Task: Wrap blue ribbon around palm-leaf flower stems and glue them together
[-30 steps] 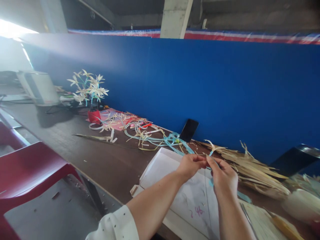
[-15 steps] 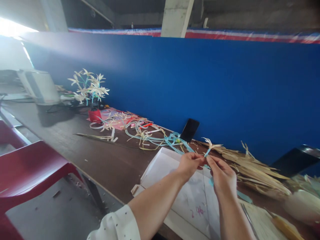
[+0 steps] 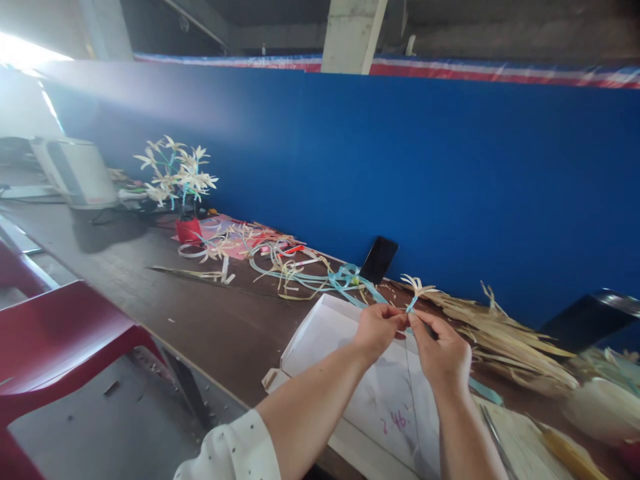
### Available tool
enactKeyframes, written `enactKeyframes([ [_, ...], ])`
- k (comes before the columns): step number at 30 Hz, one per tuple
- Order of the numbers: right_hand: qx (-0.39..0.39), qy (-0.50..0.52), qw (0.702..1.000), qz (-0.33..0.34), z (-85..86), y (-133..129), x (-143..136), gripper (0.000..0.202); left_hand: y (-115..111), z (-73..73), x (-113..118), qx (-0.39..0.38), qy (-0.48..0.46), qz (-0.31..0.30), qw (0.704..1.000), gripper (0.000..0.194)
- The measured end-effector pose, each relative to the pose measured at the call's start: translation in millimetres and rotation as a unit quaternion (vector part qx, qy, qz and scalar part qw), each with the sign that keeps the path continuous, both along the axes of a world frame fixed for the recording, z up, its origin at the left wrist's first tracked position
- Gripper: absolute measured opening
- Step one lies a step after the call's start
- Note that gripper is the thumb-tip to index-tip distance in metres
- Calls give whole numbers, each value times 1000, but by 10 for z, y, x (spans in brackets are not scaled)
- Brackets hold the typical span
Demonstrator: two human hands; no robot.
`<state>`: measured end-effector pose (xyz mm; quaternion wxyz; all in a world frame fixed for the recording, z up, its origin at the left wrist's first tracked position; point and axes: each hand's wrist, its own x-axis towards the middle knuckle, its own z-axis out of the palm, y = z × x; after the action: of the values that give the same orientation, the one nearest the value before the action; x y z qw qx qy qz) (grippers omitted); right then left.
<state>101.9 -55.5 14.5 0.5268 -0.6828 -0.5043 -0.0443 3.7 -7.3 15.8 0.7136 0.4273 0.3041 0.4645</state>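
Between the fingertips of both hands stands a small handmade flower (image 3: pixel 418 287), with pale, splayed petals and a stem wrapped in light blue ribbon. My left hand (image 3: pixel 379 328) pinches the stem from the left side. From the right, the thumb and forefinger of my right hand (image 3: pixel 443 347) close on the same stem. The lower stem is hidden by the fingers. Under both hands lies an opened white cardboard box (image 3: pixel 325 333) with pink handwriting on it. Loops of light blue ribbon (image 3: pixel 345 277) lie just beyond the box.
A dark phone (image 3: pixel 380 259) leans against the blue partition (image 3: pixel 450 167). Dried husks (image 3: pixel 505 333) spread to the right, near a yellow-handled tool (image 3: pixel 570 453). Further left stand a red pot (image 3: pixel 188 231) of similar flowers and a white kettle (image 3: pixel 83 173). A red chair (image 3: pixel 70 333) is beside the table.
The flower has turned slightly and sits a little further left between the fingers. My right hand has shifted slightly left, and the blue ribbon piece by its palm is no longer visible.
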Motion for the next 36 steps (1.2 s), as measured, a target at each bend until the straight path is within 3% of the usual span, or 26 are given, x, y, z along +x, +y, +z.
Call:
enactKeyframes([
  [10, -20, 30, 997, -62, 81, -39, -79, 40, -3, -45, 29, 28, 17, -14, 999, 18],
  [18, -48, 84, 994, -43, 179, -73, -98, 37, 26, -31, -7, 36, 8, -76, 996, 24],
  [26, -30, 209, 978, -8, 25, -2, 11, 47, 54, -84, -13, 26, -16, -115, 993, 24],
  [31, -30, 197, 980, -2, -22, 25, -4, 41, 25, -24, -18, -34, -9, -100, 994, 21],
  [36, -35, 126, 991, -3, 3, 22, -44, 34, 42, -31, 12, -27, 1, -43, 999, 13],
])
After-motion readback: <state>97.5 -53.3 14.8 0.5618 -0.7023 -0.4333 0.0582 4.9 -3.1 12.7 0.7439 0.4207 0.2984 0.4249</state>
